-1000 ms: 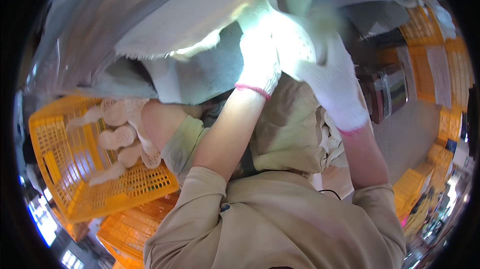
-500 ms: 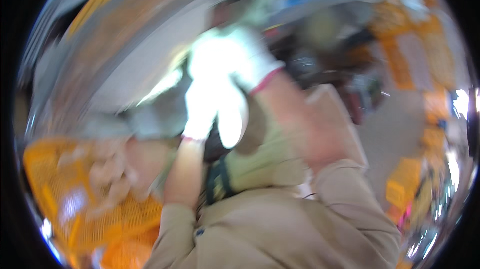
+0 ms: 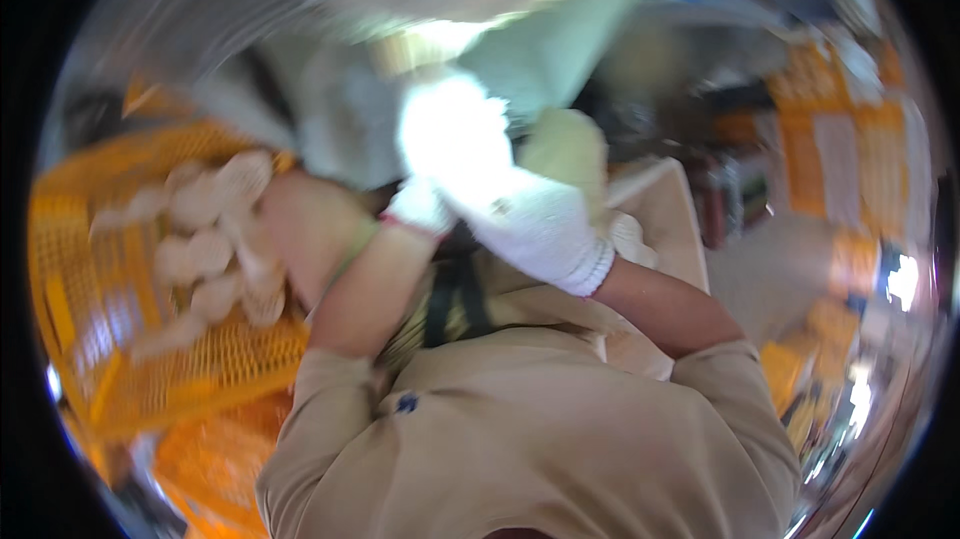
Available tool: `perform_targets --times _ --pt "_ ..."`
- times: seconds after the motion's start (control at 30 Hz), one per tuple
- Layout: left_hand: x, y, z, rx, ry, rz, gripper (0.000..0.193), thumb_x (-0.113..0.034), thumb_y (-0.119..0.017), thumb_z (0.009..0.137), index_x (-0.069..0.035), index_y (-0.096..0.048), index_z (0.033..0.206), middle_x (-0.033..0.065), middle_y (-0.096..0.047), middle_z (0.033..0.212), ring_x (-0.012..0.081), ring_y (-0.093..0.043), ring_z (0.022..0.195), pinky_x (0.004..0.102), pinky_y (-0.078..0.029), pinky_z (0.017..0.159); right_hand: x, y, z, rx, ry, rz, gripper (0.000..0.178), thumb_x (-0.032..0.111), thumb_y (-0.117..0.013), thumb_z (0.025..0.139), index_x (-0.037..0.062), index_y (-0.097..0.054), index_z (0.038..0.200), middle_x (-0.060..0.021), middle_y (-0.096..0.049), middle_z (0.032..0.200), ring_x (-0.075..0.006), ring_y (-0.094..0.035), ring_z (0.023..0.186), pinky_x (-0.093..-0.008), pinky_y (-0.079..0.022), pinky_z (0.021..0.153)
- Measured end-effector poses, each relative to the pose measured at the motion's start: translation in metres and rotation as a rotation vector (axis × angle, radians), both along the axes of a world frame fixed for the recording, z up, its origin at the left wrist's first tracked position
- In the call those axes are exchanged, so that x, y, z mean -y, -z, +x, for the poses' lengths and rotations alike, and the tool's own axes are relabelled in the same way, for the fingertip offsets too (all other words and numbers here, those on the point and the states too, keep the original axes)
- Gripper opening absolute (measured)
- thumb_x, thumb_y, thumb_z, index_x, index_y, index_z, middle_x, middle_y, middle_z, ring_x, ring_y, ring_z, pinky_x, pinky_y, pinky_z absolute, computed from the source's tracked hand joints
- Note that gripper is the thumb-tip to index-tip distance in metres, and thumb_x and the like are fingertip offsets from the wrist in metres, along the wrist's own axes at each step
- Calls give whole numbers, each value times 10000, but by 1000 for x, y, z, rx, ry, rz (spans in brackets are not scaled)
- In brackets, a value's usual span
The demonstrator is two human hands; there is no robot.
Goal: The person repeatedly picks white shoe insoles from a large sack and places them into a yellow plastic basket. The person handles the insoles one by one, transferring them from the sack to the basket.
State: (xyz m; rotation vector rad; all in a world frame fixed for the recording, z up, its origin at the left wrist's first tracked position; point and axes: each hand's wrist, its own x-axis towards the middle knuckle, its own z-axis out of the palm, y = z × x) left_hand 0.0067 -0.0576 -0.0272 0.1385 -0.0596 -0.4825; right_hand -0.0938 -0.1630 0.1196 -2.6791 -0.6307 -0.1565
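So the person's got both white-gloved hands bunched together over their lap, left hand (image 3: 432,164) up against the right hand (image 3: 535,229), with glare bleaching most of the fingers so you honestly can't tell how wide or tight either grip is. The pale, sole-shaped piece (image 3: 570,147) sticks up right beside the right hand, rounded end on top, lower part hidden behind the glove. Off to the left there's a yellow crate (image 3: 215,369) with a loose heap of similar pale pieces (image 3: 195,254) in it.
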Motion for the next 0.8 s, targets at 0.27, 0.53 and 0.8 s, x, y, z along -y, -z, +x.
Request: perform_targets --times 0.27,0.53,0.8 --pt "-37 -20 44 -321 34 794 574 -506 -415 1057 5 -615 1228 198 -726 1041 338 -714 917 473 -613 850 -24 23 31 342 159 215 320 190 -695 900 160 -740 1215 -86 -748 1032 -280 -722 807 -399 -581 686" --pt "-7 11 4 12 -275 410 413 -390 -476 1097 -68 -612 1317 80 -667 1207 225 -626 1163 404 -524 1028 -32 9 72 -127 391 -80 309 370 -764 897 109 -794 1060 -88 -776 1025 -282 -722 802 -414 -567 709" --pt "-27 11 51 -13 390 -7 421 -395 -417 1092 -51 -610 1243 116 -659 1135 263 -646 1067 463 -552 929 -32 1 48 25 80 93 269 183 -625 812 -53 -711 910 -282 -698 943 -430 -666 946 -489 -537 770"
